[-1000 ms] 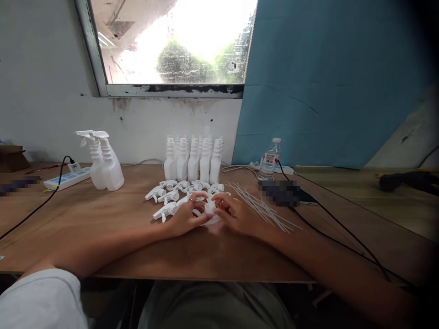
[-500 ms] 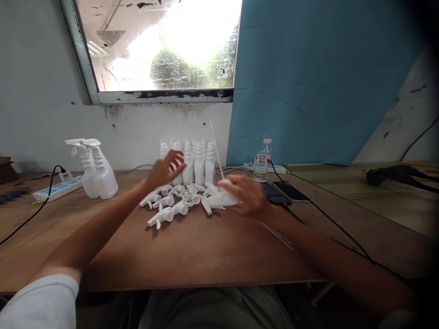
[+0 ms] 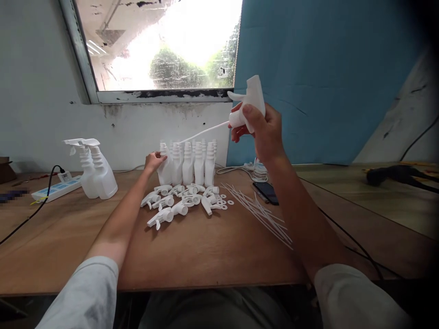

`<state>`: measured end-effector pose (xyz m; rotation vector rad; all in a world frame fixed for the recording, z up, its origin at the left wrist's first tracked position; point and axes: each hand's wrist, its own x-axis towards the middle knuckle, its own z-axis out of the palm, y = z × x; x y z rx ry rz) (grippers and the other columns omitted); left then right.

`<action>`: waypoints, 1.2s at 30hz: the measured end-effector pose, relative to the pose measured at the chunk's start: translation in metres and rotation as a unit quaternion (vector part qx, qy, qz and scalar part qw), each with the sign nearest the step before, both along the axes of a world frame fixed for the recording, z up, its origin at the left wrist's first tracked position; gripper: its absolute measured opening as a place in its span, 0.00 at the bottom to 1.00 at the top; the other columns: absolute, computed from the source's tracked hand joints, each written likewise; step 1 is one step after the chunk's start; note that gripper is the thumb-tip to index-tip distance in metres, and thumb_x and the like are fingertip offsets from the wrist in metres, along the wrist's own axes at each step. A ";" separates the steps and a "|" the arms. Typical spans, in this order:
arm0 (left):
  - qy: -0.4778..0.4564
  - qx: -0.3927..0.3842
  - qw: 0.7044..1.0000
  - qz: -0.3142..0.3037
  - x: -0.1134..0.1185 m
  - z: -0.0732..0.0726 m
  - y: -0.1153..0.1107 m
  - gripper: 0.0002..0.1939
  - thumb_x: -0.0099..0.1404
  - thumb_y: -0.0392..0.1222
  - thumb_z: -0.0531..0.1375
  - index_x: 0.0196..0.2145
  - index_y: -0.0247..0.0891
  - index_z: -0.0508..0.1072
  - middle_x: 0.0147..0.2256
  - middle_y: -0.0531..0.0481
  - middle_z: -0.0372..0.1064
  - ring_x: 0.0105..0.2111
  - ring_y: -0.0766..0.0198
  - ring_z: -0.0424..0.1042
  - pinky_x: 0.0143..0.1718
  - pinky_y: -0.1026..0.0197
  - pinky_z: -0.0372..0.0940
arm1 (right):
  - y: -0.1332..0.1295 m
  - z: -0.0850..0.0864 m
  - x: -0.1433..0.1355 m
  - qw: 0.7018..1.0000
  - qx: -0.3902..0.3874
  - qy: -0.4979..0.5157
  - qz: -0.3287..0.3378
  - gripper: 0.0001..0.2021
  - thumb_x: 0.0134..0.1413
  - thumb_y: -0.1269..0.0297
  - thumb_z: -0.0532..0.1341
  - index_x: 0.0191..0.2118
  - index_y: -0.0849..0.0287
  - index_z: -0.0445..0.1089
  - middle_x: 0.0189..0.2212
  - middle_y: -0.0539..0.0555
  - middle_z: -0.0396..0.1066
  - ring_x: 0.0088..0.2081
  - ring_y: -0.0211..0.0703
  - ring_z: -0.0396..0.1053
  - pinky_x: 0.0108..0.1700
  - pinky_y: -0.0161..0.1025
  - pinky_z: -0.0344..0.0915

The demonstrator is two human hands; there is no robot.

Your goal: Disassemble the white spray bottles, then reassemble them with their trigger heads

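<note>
High in front of the blue sheet, my right hand [image 3: 265,130] is closed round a white trigger spray head [image 3: 254,96]. Its thin dip tube [image 3: 204,131] slants down to the left, the tip by the bottle mouths. My left hand [image 3: 155,162] grips the leftmost white bottle [image 3: 165,170] at its upper side. Several more topless white bottles [image 3: 199,167] stand upright beside it in rows. Nearer me lie loose trigger spray heads [image 3: 164,202], small white ring washers [image 3: 231,202] and a fan of thin white tubes [image 3: 262,214].
Two bottles with spray heads fitted [image 3: 99,176] stand at left, by a power strip [image 3: 58,188]. At right are a phone [image 3: 266,193], a clear water bottle [image 3: 259,172] partly behind my arm, and black cables [image 3: 346,234]. The wooden table's front edge [image 3: 206,288] is near my lap.
My right hand has risen with the spray head from low over the table, uncovering the washers and tubes. My left hand has moved slightly left and down and taken hold of a bottle.
</note>
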<state>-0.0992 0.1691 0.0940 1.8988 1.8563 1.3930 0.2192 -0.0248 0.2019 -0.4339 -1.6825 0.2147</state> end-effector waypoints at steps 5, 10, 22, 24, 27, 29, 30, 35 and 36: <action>0.068 0.041 0.997 0.015 -0.006 0.031 -0.027 0.20 0.52 0.46 0.65 0.42 0.34 0.76 0.40 0.43 0.76 0.42 0.53 0.73 0.44 0.60 0.64 | 0.006 -0.003 0.002 0.999 -0.032 0.029 0.031 0.18 0.58 0.46 0.60 0.39 0.59 0.68 0.29 0.51 0.69 0.21 0.32 0.65 0.23 0.34 0.65; 0.278 0.104 0.955 -0.004 -0.001 0.073 -0.078 0.20 0.55 0.47 0.61 0.44 0.37 0.75 0.38 0.46 0.74 0.40 0.53 0.71 0.45 0.56 0.62 | 0.005 0.001 0.005 0.996 -0.018 0.071 0.050 0.19 0.57 0.45 0.61 0.38 0.59 0.69 0.28 0.51 0.70 0.19 0.33 0.66 0.21 0.35 0.66; 0.440 0.134 0.888 -0.013 0.029 0.095 -0.127 0.24 0.62 0.50 0.56 0.53 0.38 0.72 0.42 0.42 0.74 0.41 0.49 0.71 0.41 0.56 0.62 | 0.000 0.004 0.010 0.993 0.004 0.100 0.059 0.17 0.54 0.48 0.63 0.34 0.60 0.73 0.25 0.52 0.70 0.19 0.39 0.67 0.19 0.38 0.65; 0.447 0.126 0.886 -0.002 0.026 0.095 -0.125 0.24 0.61 0.49 0.56 0.53 0.38 0.72 0.43 0.42 0.75 0.42 0.48 0.72 0.41 0.55 0.63 | -0.001 0.005 0.012 0.993 0.005 0.110 0.049 0.19 0.53 0.46 0.63 0.34 0.60 0.72 0.24 0.53 0.69 0.19 0.39 0.66 0.18 0.38 0.64; 0.450 0.109 0.886 0.008 0.020 0.093 -0.119 0.23 0.60 0.47 0.57 0.52 0.38 0.73 0.44 0.42 0.75 0.42 0.48 0.72 0.43 0.54 0.64 | -0.004 0.006 0.013 0.994 -0.003 0.104 0.036 0.19 0.53 0.45 0.62 0.34 0.58 0.72 0.25 0.52 0.69 0.19 0.38 0.65 0.19 0.38 0.63; 0.449 0.102 0.887 0.010 0.017 0.092 -0.115 0.23 0.60 0.47 0.58 0.52 0.39 0.73 0.44 0.43 0.75 0.42 0.48 0.73 0.43 0.53 0.64 | -0.005 0.005 0.012 0.994 -0.004 0.099 0.040 0.17 0.54 0.46 0.62 0.34 0.57 0.72 0.25 0.53 0.69 0.18 0.38 0.64 0.19 0.39 0.63; 0.448 0.102 0.888 0.009 0.017 0.092 -0.115 0.23 0.60 0.47 0.58 0.52 0.39 0.74 0.44 0.43 0.76 0.42 0.48 0.73 0.43 0.53 0.64 | -0.005 0.005 0.011 0.994 -0.004 0.099 0.043 0.17 0.54 0.47 0.62 0.34 0.58 0.72 0.25 0.53 0.69 0.18 0.38 0.63 0.19 0.40 0.62; 0.437 0.115 0.891 -0.040 0.020 0.095 -0.123 0.22 0.59 0.48 0.58 0.50 0.41 0.75 0.41 0.46 0.77 0.38 0.53 0.74 0.42 0.55 0.64 | -0.005 0.002 0.007 0.996 -0.029 0.076 0.048 0.18 0.54 0.47 0.62 0.35 0.59 0.71 0.27 0.53 0.70 0.21 0.37 0.64 0.21 0.38 0.63; 0.435 0.115 0.891 -0.063 0.022 0.097 -0.127 0.22 0.59 0.49 0.59 0.50 0.41 0.75 0.40 0.47 0.77 0.38 0.55 0.74 0.42 0.56 0.64 | -0.005 0.002 0.006 0.996 -0.042 0.061 0.047 0.17 0.55 0.47 0.62 0.36 0.59 0.71 0.28 0.53 0.70 0.21 0.36 0.64 0.22 0.38 0.64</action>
